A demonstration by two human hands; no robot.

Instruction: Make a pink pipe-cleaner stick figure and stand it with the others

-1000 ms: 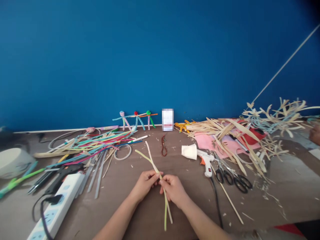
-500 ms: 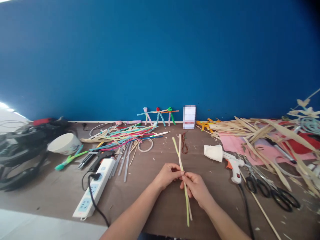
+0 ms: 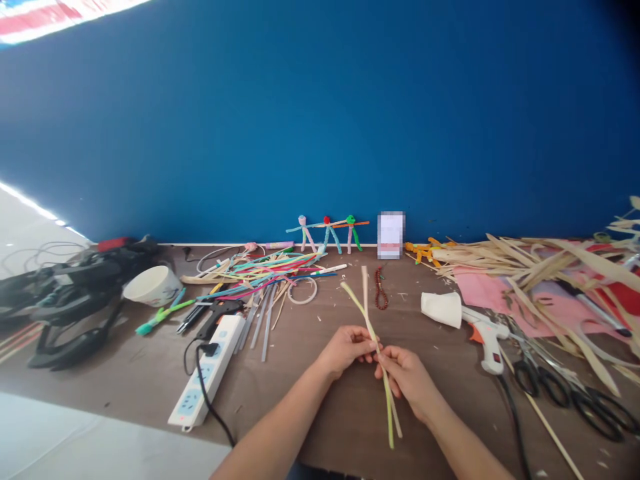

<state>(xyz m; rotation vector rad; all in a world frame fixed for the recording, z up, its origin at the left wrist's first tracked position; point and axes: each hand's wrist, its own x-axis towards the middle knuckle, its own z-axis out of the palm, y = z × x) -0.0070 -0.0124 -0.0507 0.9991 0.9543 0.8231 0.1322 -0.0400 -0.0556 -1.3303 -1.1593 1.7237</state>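
Observation:
A pale green pipe cleaner [image 3: 353,298] and a cream pipe cleaner [image 3: 365,290] cross each other over the brown table, their ends spread at top and bottom. My left hand [image 3: 347,350] pinches them at the crossing between thumb and fingers. Just below and to the right, my right hand [image 3: 404,377] is closed on the same two stems, its fingertips almost touching the left ones. The exact crossing is partly hidden by my fingers. Beyond the stems lies a string of brown beads [image 3: 381,290].
Pipe-cleaner figures [image 3: 327,233] stand against the blue wall. On the left are a power strip [image 3: 213,373], black glue gun [image 3: 217,317], white bowl [image 3: 153,285] and colored stems [image 3: 260,273]. Right: white glue gun [image 3: 493,340], paper cup [image 3: 441,310], scissors [image 3: 543,383] and dried strips [image 3: 540,267].
The view has swung left, so everything sits further right. Both hands keep their hold on the stems, and the upper ends have spread a little further apart.

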